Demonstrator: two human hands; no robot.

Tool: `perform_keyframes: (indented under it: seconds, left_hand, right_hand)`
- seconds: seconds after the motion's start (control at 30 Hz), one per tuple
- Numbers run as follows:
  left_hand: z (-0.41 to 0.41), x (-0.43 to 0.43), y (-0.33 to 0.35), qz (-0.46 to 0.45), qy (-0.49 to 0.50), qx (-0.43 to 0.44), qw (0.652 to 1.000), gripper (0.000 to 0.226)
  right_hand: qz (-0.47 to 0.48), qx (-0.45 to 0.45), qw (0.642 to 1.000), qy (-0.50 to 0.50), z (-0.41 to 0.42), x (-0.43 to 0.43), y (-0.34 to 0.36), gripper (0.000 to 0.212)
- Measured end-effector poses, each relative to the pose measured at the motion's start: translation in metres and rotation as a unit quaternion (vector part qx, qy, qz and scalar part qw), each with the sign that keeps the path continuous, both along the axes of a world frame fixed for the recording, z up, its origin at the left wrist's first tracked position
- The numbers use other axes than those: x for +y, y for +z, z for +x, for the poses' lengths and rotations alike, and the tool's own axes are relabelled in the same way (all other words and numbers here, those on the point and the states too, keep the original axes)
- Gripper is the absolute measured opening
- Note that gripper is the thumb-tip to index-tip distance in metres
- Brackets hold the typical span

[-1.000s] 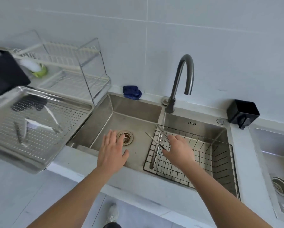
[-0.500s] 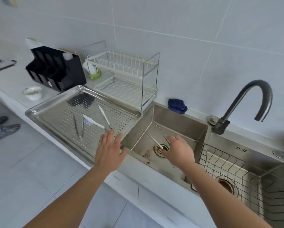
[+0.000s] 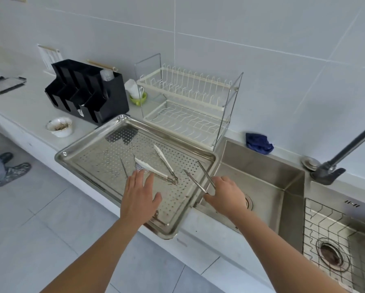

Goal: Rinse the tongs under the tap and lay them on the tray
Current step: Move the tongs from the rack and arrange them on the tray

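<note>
A: You stand at a long pale worktop [image 3: 29,115] beneath a grey tiled wall. From the left it carries a white bowl [image 3: 60,126], a black organiser [image 3: 86,96] and a perforated steel tray [image 3: 97,157]. A white wire dish rack [image 3: 188,102] stands behind the tray.

B: White-tipped tongs [image 3: 156,166] lie on that tray. Your left hand [image 3: 139,195] is over its near side, fingers straight and spread, gripping nothing.

A: Next come the tongs [image 3: 200,176]: slim bare metal, arms splayed in a V, tips pointing away from you over the tray's right end. Whether they rest on it cannot be told.

B: Your right hand [image 3: 226,193] pinches their joined end, just past the tray's rim, above the steel sink [image 3: 262,176].

A: A blue cloth [image 3: 258,143] sits behind the sink, and the dark tap [image 3: 342,153] is further right.
</note>
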State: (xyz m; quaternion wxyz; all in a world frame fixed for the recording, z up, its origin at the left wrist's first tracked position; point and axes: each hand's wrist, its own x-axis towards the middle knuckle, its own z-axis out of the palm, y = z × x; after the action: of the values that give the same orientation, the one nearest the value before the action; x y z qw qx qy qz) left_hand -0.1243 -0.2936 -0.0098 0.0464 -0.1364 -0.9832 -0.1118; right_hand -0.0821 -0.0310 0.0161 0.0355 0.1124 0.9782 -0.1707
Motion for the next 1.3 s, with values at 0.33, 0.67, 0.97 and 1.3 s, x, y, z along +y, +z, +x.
perform_keyframes:
  seconds: [0.33,0.67,0.97,1.3]
  left_hand:
    - [-0.049,-0.056,-0.038,-0.033,0.088,-0.055,0.994,0.061]
    - [-0.112,-0.112,-0.062,-0.066,0.126,-0.085,0.986,0.063]
    - [-0.165,-0.159,-0.074,-0.065,0.046,-0.109,0.991,0.063]
    - [-0.175,-0.175,-0.078,-0.087,-0.028,-0.156,0.984,0.058]
  right_hand:
    - [-0.019,-0.014,0.999,0.048,-0.11,-0.028,-0.023,0.044]
    - [-0.006,-0.078,0.996,0.032,-0.174,-0.052,-0.064,0.042]
    - [-0.007,-0.082,0.992,-0.1,-0.176,-0.085,-0.08,0.044]
    - [-0.006,-0.042,0.975,-0.22,-0.157,-0.11,-0.074,0.049]
